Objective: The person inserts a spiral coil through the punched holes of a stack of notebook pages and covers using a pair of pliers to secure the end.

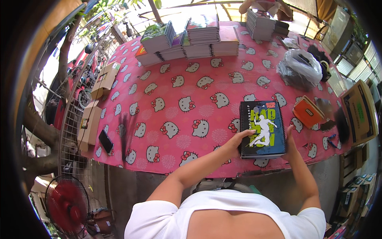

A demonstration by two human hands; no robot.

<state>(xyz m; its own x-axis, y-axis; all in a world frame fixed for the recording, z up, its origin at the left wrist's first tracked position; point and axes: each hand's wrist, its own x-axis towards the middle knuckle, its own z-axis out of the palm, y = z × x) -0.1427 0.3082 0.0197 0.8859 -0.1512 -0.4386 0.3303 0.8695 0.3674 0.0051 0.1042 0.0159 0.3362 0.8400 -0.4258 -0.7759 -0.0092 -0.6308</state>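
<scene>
Near the front edge of the table, right of centre, is a thick spiral-bound notebook (262,119), or a small stack of them. Its dark cover shows a white racket player over green lettering, and black coils run down its left side. My left hand (241,139) grips the lower left edge, thumb on the cover and the other fingers hidden. Along the lower right edge my right hand (291,139) closes on it from the side. Just right of it lies an orange wallet-like pouch (307,111).
A pink cat-patterned cloth (183,85) covers the table. Stacks of spiral notebooks (199,47) stand at the back; another person's hands are by a further stack (260,26). A plastic bag (299,69), cardboard box (360,113), phone (105,141), thin black wires (125,137) and fan (67,203) surround me.
</scene>
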